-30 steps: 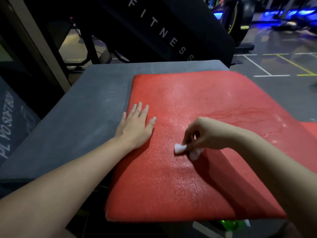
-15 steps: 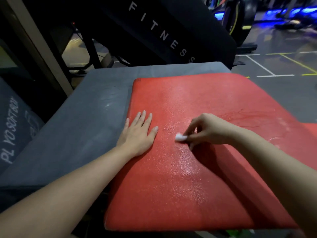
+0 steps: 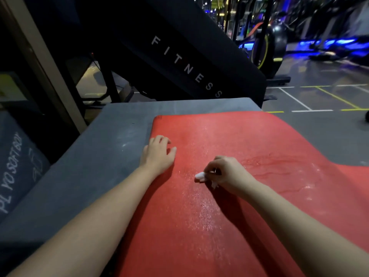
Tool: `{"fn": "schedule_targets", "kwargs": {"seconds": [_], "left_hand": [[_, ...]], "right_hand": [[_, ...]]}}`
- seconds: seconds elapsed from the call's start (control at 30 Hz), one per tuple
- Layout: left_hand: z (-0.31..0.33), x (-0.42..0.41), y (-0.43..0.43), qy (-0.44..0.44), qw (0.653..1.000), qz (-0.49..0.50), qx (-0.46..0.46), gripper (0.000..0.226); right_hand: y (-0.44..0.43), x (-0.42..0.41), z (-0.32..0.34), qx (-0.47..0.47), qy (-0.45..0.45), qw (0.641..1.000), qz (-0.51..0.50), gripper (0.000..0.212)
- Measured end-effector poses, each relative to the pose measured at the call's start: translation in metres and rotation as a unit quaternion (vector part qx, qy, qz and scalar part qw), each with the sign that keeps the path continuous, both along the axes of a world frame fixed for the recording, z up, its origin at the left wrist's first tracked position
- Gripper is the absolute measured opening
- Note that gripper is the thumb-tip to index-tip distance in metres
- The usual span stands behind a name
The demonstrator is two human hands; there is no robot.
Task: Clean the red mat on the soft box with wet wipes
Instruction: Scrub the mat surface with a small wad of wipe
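Mat (image 3: 219, 226), red, lies flat on grey soft box (image 3: 99, 156) and runs past its right edge, middle strip shiny-wet; looks thin, soft and floppy, likely slick where damp, so better pinned flat near an edge than lifted. Left hand (image 3: 158, 154) rests on the mat's left edge, fingers a bit bent, holding nothing. Right hand (image 3: 227, 173) pinches small bunched white wipe (image 3: 200, 176) down on the mat near its middle; wipe looks light, limp, probably tears easily, so grip the wad itself.
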State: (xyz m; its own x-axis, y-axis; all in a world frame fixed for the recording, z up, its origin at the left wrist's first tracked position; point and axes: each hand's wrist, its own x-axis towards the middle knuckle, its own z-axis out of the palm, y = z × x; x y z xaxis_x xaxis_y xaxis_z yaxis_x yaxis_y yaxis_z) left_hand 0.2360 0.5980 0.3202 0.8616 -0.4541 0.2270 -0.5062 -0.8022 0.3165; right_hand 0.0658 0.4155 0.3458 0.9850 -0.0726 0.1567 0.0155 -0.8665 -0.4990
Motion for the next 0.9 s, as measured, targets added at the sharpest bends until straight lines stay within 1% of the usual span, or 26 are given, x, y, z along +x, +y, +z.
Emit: {"fn": "schedule_targets", "kwargs": {"seconds": [0.07,0.1,0.17,0.23,0.3,0.4,0.5,0.6,0.7,0.83,0.9], "left_hand": [[-0.017,0.002,-0.001,0.016,1.000,0.001,0.019,0.056],[-0.024,0.004,-0.002,0.019,0.999,0.000,0.038,0.059],[-0.032,0.009,-0.002,0.015,0.998,-0.008,0.053,0.062],[-0.033,0.011,-0.002,0.014,0.998,-0.016,0.057,0.062],[-0.034,0.010,-0.002,0.010,0.998,-0.016,0.054,0.062],[-0.035,0.014,-0.002,0.009,0.998,-0.017,0.053,0.063],[-0.033,0.015,-0.002,0.017,0.998,-0.020,0.055,0.063],[-0.030,0.015,-0.001,0.024,0.998,-0.027,0.057,0.063],[-0.031,0.015,0.001,0.029,0.997,-0.036,0.058,0.061],[-0.035,0.015,-0.001,0.013,0.998,-0.035,0.058,0.060],[-0.035,0.016,-0.002,0.010,0.998,-0.034,0.057,0.060]], "right_hand": [[-0.006,-0.002,0.004,0.004,0.048,0.997,0.055,0.019],[-0.010,-0.002,0.005,-0.006,0.069,0.994,0.082,0.020],[-0.015,-0.001,0.001,-0.001,0.074,0.994,0.085,0.014],[-0.014,0.002,-0.008,0.017,0.043,0.998,0.042,0.014],[-0.007,0.013,-0.015,0.026,0.009,1.000,-0.003,0.008],[-0.002,0.051,-0.017,0.004,-0.031,0.999,-0.035,0.006],[-0.013,0.100,-0.017,-0.020,-0.040,0.995,-0.090,0.012],[-0.020,0.124,-0.016,-0.017,-0.042,0.991,-0.125,0.011],[-0.020,0.114,-0.017,-0.029,-0.053,0.995,-0.085,0.008],[-0.033,0.095,-0.010,-0.022,0.015,1.000,-0.008,0.012],[-0.035,0.107,-0.013,-0.052,-0.011,0.999,0.004,0.007]]}}
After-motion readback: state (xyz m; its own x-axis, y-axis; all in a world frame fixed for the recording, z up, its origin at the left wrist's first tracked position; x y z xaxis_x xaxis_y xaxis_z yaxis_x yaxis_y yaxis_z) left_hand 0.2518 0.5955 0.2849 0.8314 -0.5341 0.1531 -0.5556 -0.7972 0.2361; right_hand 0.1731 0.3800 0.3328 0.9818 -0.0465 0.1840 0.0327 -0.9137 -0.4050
